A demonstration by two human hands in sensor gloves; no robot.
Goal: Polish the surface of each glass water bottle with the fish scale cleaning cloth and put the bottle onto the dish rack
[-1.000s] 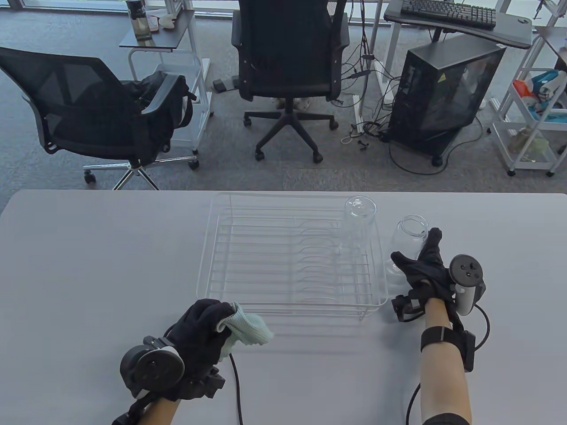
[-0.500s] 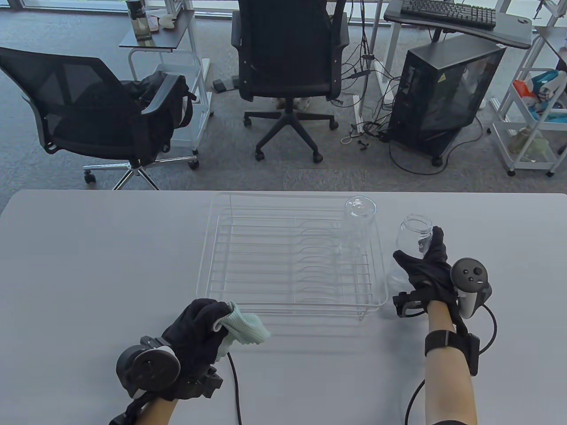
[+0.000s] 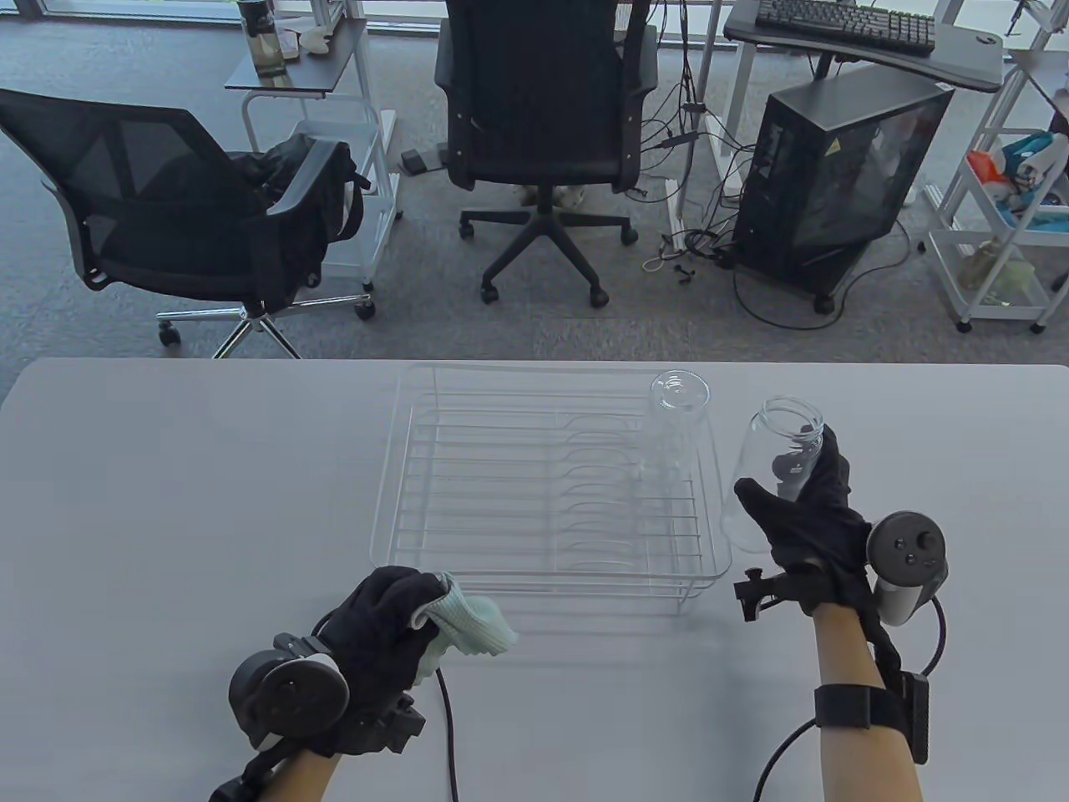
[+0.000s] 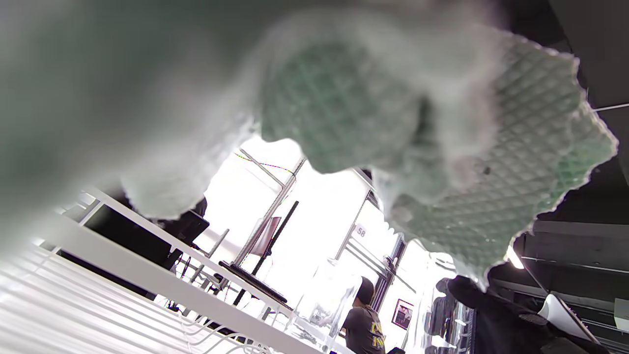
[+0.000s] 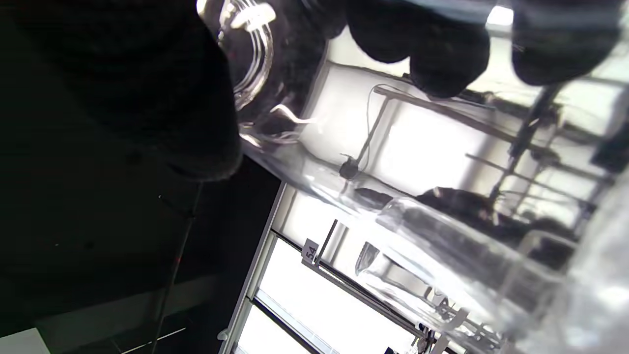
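My right hand (image 3: 793, 493) grips a clear glass bottle (image 3: 764, 472) just right of the dish rack (image 3: 392, 518); thumb on its left side, fingers wrapped round its right. The bottle leans, mouth up and away. In the right wrist view the bottle (image 5: 393, 216) fills the frame between my dark fingertips (image 5: 437, 64). A second glass bottle (image 3: 678, 418) stands upside down in the rack's far right corner. My left hand (image 3: 392, 614) clutches the pale green fish scale cloth (image 3: 472, 626) near the rack's front left corner. The cloth (image 4: 442, 137) covers most of the left wrist view.
The white wire dish rack takes up the table's middle. Cables run from both wrists over the table's near side. Office chairs (image 3: 543, 125), a computer tower (image 3: 835, 175) and a trolley (image 3: 1002, 217) stand on the floor beyond the far table edge.
My right hand has closed round the bottle beside the rack and tipped it, drawing it slightly nearer. The left hand with the cloth has barely shifted.
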